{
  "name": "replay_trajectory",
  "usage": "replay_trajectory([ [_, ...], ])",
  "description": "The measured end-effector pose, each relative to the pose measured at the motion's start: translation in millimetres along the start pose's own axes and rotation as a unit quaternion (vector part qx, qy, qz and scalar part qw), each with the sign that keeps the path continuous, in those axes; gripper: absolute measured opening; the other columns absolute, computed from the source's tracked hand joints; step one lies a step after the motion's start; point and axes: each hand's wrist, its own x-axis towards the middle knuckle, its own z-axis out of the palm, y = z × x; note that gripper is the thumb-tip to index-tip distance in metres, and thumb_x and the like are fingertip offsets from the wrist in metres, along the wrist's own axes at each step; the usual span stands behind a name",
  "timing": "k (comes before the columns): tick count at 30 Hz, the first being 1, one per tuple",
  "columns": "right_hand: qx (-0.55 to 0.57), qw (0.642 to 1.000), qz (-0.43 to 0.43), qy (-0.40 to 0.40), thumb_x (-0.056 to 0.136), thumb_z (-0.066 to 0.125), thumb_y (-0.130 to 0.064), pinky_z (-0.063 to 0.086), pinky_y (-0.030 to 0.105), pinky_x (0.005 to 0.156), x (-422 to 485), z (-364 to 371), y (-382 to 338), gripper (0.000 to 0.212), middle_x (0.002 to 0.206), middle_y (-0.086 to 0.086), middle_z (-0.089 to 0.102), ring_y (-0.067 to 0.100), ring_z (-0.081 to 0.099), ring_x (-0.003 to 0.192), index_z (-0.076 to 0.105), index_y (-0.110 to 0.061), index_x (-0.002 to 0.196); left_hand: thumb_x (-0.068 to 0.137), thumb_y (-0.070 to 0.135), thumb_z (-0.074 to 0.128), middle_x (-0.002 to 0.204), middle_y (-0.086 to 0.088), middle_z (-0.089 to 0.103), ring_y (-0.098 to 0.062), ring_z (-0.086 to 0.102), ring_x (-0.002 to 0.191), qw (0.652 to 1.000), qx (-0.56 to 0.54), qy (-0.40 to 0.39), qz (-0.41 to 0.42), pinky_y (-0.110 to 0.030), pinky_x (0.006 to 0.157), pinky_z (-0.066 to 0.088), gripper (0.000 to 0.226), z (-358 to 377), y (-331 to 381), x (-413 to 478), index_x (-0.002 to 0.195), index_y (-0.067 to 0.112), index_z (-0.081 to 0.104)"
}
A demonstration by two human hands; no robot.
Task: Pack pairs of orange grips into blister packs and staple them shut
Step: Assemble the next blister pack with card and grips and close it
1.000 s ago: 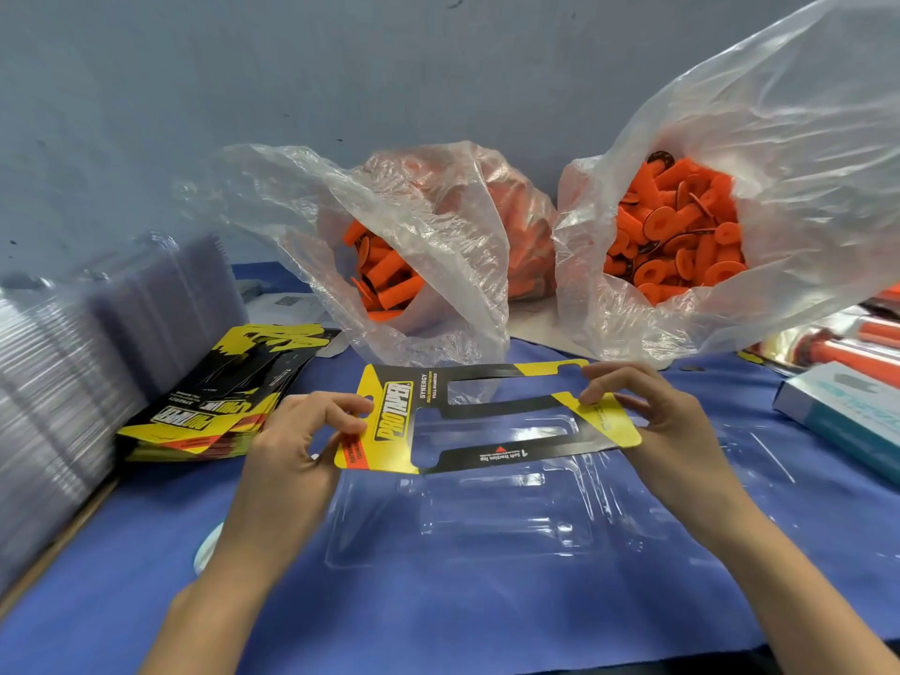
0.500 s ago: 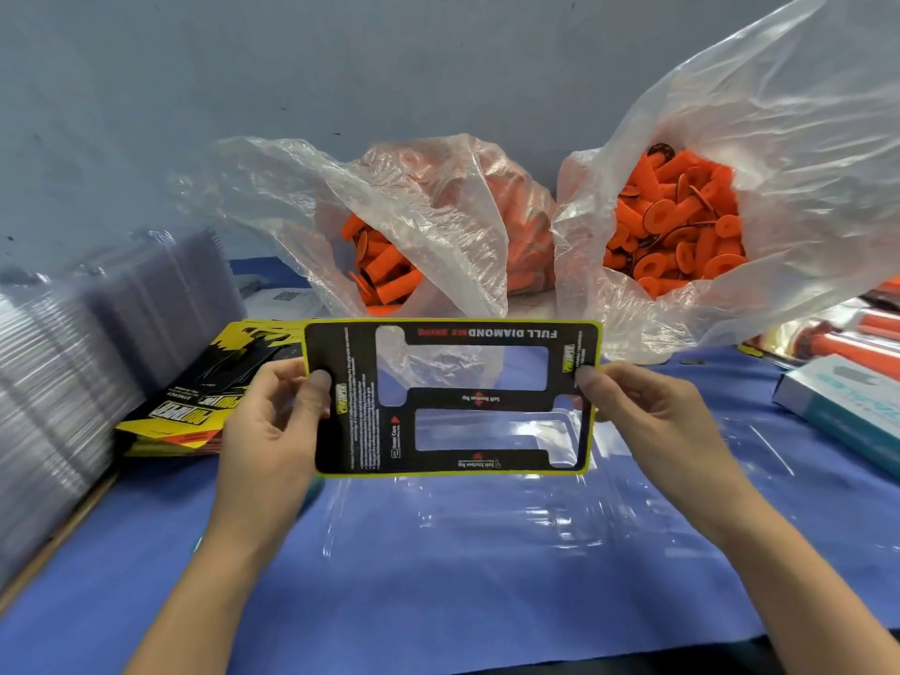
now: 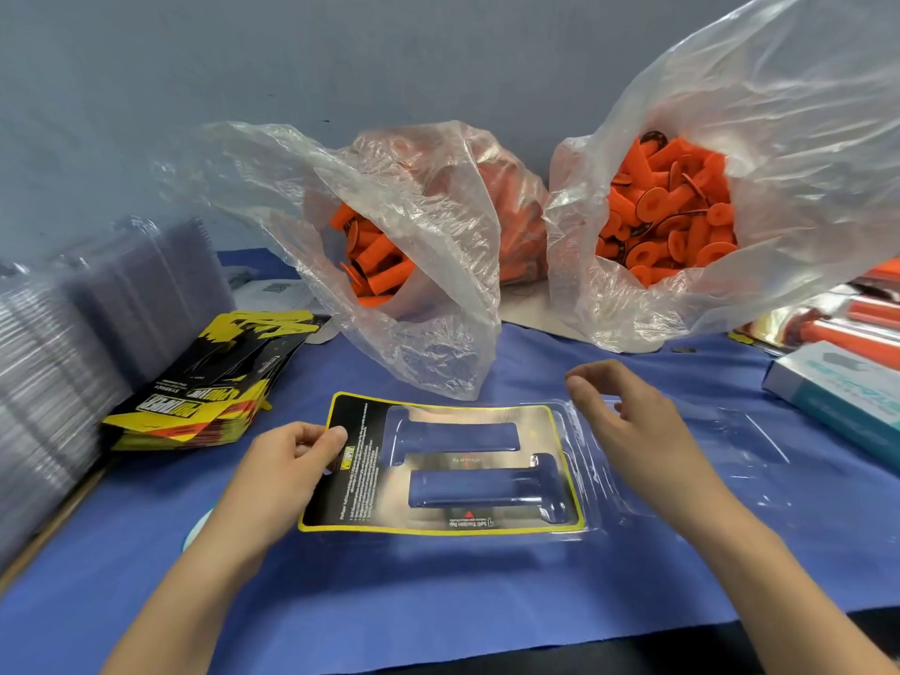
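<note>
Left hand [image 3: 287,472] pinches left edge of card insert [image 3: 350,479], thumb on top; insert lies flat in clear blister pack [image 3: 601,484] on blue cloth [image 3: 438,587], cutouts over its two cavities; right hand [image 3: 633,426] hovers above pack's right end, fingers loosely curled, holding nothing; card stack [image 3: 204,382] further left; orange grips [image 3: 672,207] sit behind in left bag [image 3: 438,333] and right bag [image 3: 803,138], both open.

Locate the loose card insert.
The card insert lies mid head view on the clear blister tray on the blue cloth; the left hand pinches its left edge.
</note>
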Motion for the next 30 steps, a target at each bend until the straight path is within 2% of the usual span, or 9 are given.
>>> replay_trajectory([
  [1, -0.029, 0.999, -0.014, -0.002, 0.099, 0.053, -0.033, 0.035, 0.009, 0.076, -1.5, 1.7, 0.9, 0.008, 0.107, -0.022, 0.063, -0.002, 0.054, 0.097, 0.06, -0.034, 0.1, 0.094, 0.032, 0.063, 0.064, 0.004, 0.072, -0.001, 0.061, 0.054, 1.0, 0.011, 0.003, 0.002, -0.014, 0.049, 0.039, 0.021, 0.5, 0.0, -0.2, 0.085, 0.015, 0.07],
  [4, -0.107, 0.993, -0.039, -0.018, 0.1, 0.05, -0.025, 0.036, 0.025, 0.092, -5.8, 6.6, 2.9, 0.019, 0.118, -0.011, 0.06, 0.011, 0.052, 0.112, 0.061, -0.027, 0.115, 0.094, 0.031, 0.064, 0.061, 0.005, 0.071, 0.0, 0.06, 0.052, 0.999, 0.029, 0.012, 0.008, -0.012, 0.046, 0.037, 0.022, 2.3, 1.6, -0.6, 0.083, 0.013, 0.071],
  [7, -0.159, 0.985, -0.051, -0.046, 0.101, 0.047, -0.022, 0.036, 0.029, 0.094, -8.4, 9.3, 3.5, 0.025, 0.123, -0.005, 0.061, 0.017, 0.052, 0.117, 0.06, -0.021, 0.122, 0.093, 0.032, 0.065, 0.056, 0.006, 0.068, 0.004, 0.058, 0.047, 0.999, 0.038, 0.023, 0.013, -0.008, 0.042, 0.036, 0.025, 4.8, 4.9, -2.2, 0.079, 0.011, 0.07],
  [14, -0.183, 0.98, -0.046, -0.059, 0.102, 0.046, -0.022, 0.035, 0.027, 0.094, -8.8, 10.1, 6.4, 0.028, 0.127, -0.006, 0.061, 0.018, 0.051, 0.119, 0.06, -0.022, 0.127, 0.091, 0.042, 0.065, 0.063, 0.007, 0.07, -0.001, 0.063, 0.063, 0.99, 0.131, 0.053, 0.02, -0.024, 0.054, 0.038, 0.025, 11.1, 8.7, -2.4, 0.076, 0.023, 0.066],
  [17, -0.209, 0.974, -0.062, -0.065, 0.101, 0.049, -0.024, 0.036, 0.028, 0.095, -10.1, 11.9, 8.0, 0.025, 0.121, -0.009, 0.063, 0.019, 0.051, 0.115, 0.063, -0.023, 0.122, 0.091, 0.048, 0.061, 0.068, 0.012, 0.065, -0.01, 0.06, 0.072, 0.973, 0.209, 0.089, 0.044, -0.031, 0.059, 0.04, 0.026, 16.0, 8.4, -5.3, 0.076, 0.027, 0.061],
  [21, -0.211, 0.972, -0.081, -0.059, 0.1, 0.05, -0.023, 0.038, 0.028, 0.096, -11.0, 13.0, 8.9, 0.021, 0.113, -0.013, 0.066, 0.015, 0.051, 0.112, 0.068, -0.024, 0.112, 0.093, 0.053, 0.052, 0.072, 0.012, 0.061, -0.022, 0.059, 0.084, 0.954, 0.274, 0.098, 0.068, -0.037, 0.064, 0.044, 0.027, 17.7, 9.6, -11.0, 0.085, 0.027, 0.059],
  [25, -0.214, 0.971, -0.09, -0.057, 0.099, 0.052, -0.022, 0.036, 0.024, 0.098, -11.4, 12.7, 8.5, 0.022, 0.112, -0.013, 0.069, 0.014, 0.052, 0.113, 0.072, -0.023, 0.109, 0.094, 0.05, 0.049, 0.098, 0.004, 0.056, -0.025, 0.058, 0.099, 0.95, 0.292, 0.082, 0.068, -0.041, 0.078, 0.047, 0.026, 18.7, 9.0, -15.2, 0.109, 0.029, 0.052],
  [27, -0.22, 0.969, -0.097, -0.064, 0.098, 0.054, -0.021, 0.036, 0.026, 0.101, -12.3, 12.5, 7.5, 0.021, 0.112, -0.013, 0.07, 0.014, 0.053, 0.114, 0.073, -0.022, 0.107, 0.096, 0.048, 0.046, 0.108, 0.003, 0.049, -0.022, 0.057, 0.096, 0.946, 0.308, 0.065, 0.079, -0.04, 0.079, 0.049, 0.025, 19.6, 7.0, -18.0, 0.118, 0.035, 0.05],
  [30, -0.223, 0.967, -0.098, -0.069, 0.098, 0.055, -0.021, 0.035, 0.026, 0.102, -12.6, 12.1, 7.4, 0.02, 0.11, -0.013, 0.07, 0.015, 0.052, 0.114, 0.073, -0.022, 0.106, 0.099, 0.043, 0.04, 0.106, 0.008, 0.045, -0.014, 0.049, 0.086, 0.948, 0.301, 0.036, 0.1, -0.033, 0.072, 0.041, 0.025, 21.9, 3.0, -19.1, 0.121, 0.041, 0.052],
])
